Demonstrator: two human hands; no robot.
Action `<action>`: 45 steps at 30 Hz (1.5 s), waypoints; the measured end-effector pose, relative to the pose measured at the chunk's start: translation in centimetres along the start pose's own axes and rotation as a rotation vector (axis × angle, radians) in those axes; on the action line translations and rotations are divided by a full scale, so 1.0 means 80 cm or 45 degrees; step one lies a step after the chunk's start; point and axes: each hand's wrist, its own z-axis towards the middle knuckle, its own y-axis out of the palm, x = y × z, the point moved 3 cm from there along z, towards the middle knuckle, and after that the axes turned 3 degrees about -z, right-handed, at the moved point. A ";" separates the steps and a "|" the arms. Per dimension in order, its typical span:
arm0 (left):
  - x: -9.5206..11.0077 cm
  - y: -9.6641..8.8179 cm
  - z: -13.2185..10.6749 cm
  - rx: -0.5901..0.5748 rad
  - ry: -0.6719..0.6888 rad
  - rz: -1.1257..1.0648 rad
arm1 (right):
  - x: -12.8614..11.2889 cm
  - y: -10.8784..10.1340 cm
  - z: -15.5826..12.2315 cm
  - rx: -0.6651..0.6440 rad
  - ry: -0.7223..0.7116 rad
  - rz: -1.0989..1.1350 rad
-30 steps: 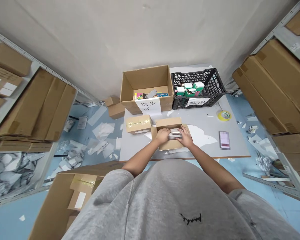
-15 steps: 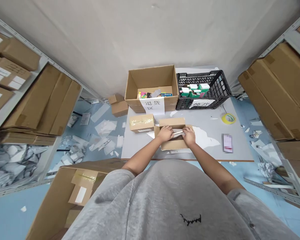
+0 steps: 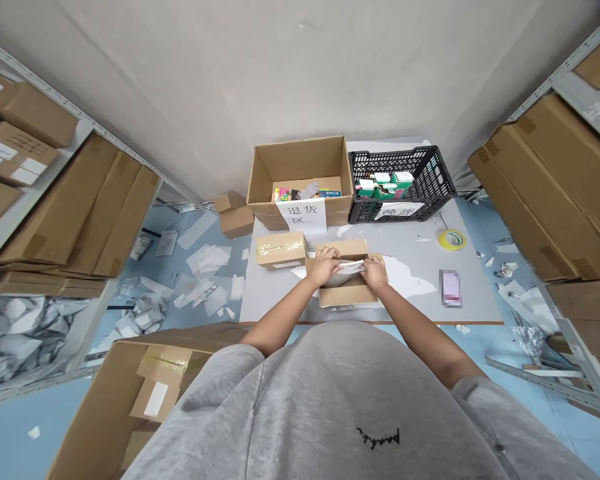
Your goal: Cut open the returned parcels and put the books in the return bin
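Metal shelving (image 3: 585,87) is standing along both sides, loaded with flat cardboard cartons (image 3: 75,207), and a large open carton (image 3: 150,400) is sitting on the blue floor (image 3: 40,413) at the person's front left. Scraps of white paper (image 3: 207,260) are lying across the floor, and two small cardboard boxes (image 3: 235,220) are sitting just off the desk's far left corner.

On the grey desk (image 3: 473,303), an open cardboard box (image 3: 300,167) is standing at the far edge, holding colourful packages and wearing a paper sign (image 3: 301,217) with Chinese characters. Right beside it, a black plastic crate (image 3: 403,187) is holding green and white boxes and has its own paper sign (image 3: 399,211).

A small open carton (image 3: 343,293) is sitting mid-desk near the near edge, with a taped cardboard box (image 3: 280,250) just to its left. A white paper sheet (image 3: 403,283) is lying just to its right. A roll of yellow tape (image 3: 451,239) and a pixelated card (image 3: 451,288) are lying toward the right edge.

The left hand (image 3: 325,267) and right hand (image 3: 375,272) are both closed, gripping opposite ends of a flat white packet (image 3: 350,267) at the small carton's top, inside its opening.
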 end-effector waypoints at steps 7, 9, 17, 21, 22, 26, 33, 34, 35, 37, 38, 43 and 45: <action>-0.017 0.011 0.001 -0.029 -0.030 -0.135 | -0.040 -0.038 0.003 0.009 -0.259 0.386; -0.017 0.016 0.003 -0.019 -0.024 -0.163 | -0.050 -0.044 0.009 -0.028 -0.339 0.342; -0.023 0.039 -0.014 0.013 -0.130 -0.282 | -0.042 -0.057 0.024 0.029 -0.362 0.274; -0.035 0.048 -0.028 0.038 -0.290 -0.344 | -0.024 -0.067 0.016 0.050 -0.259 0.590; -0.037 0.050 -0.029 0.047 -0.317 -0.355 | -0.021 -0.069 0.014 0.062 -0.231 0.679; -0.039 0.051 -0.028 0.107 -0.368 -0.359 | -0.017 -0.085 0.010 0.168 -0.150 0.893; -0.039 0.040 -0.018 -0.009 -0.380 -0.473 | -0.037 -0.150 0.018 0.215 -0.255 0.954; -0.040 0.039 -0.019 -0.023 -0.421 -0.502 | -0.040 -0.162 0.019 0.231 -0.272 0.962; -0.041 0.038 -0.019 -0.033 -0.457 -0.539 | -0.042 -0.174 0.019 0.251 -0.285 0.970; -0.041 0.035 -0.020 -0.012 -0.492 -0.622 | -0.045 -0.196 0.018 0.309 -0.299 0.977; -0.040 0.031 -0.019 0.030 -0.501 -0.667 | -0.046 -0.205 0.017 0.343 -0.305 0.973; -0.029 0.005 -0.006 0.213 -0.824 -1.286 | -0.059 -0.225 0.011 0.521 -0.331 0.894; -0.012 -0.007 0.006 0.046 -0.854 -1.710 | -0.068 -0.218 0.008 0.514 -0.360 0.823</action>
